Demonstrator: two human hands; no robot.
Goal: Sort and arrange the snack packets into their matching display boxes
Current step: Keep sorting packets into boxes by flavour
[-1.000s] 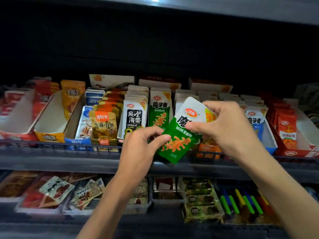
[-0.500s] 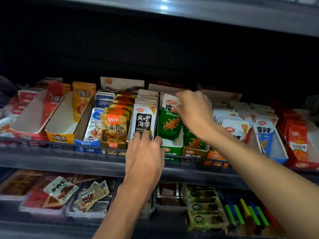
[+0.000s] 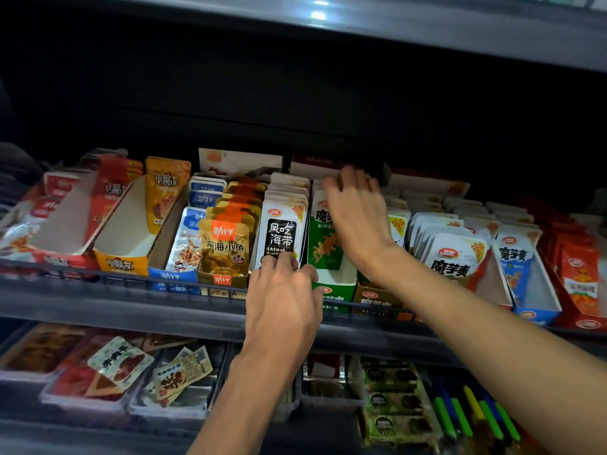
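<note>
1. Head view, far left: a red-and-white cardboard display box [image 3: 62, 224] stands on the upper grey metal shelf [image 3: 115, 300], with red foil packets at its back.
2. Just beside it, an orange cardboard box [image 3: 121, 262] holds one upright orange foil packet [image 3: 166, 188] at its rear.
3. Next come a blue cardboard box [image 3: 170, 275] with blue-and-white packets, and a gold cardboard box [image 3: 223, 279] packed with gold fish-snack packets [image 3: 225, 247].
4. A row of white packets with black labels [image 3: 281, 231] fills the next box. The left hand [image 3: 282, 310] has its fingers bent and close together, tips touching the lower edge of the front packet. The thumb sits apart to the right, and the hand holds nothing.
5. The green-and-white foil snack packet [image 3: 323, 247] stands upright in the green-and-white cardboard display box [image 3: 338, 290], with bare box floor in front of it.
6. The right hand [image 3: 358, 221] reaches palm-down over that packet's top toward the rear. Its fingers are slightly spread and bent over the packet tops; whether they pinch anything cannot be told.
7. Further right are white-and-orange packets [image 3: 456, 257], a blue-and-white packet [image 3: 514, 257] in its own blue box, then red packets [image 3: 578, 274].
8. On the lower shelf, clear plastic trays [image 3: 88, 402] hold loose packets.
</note>
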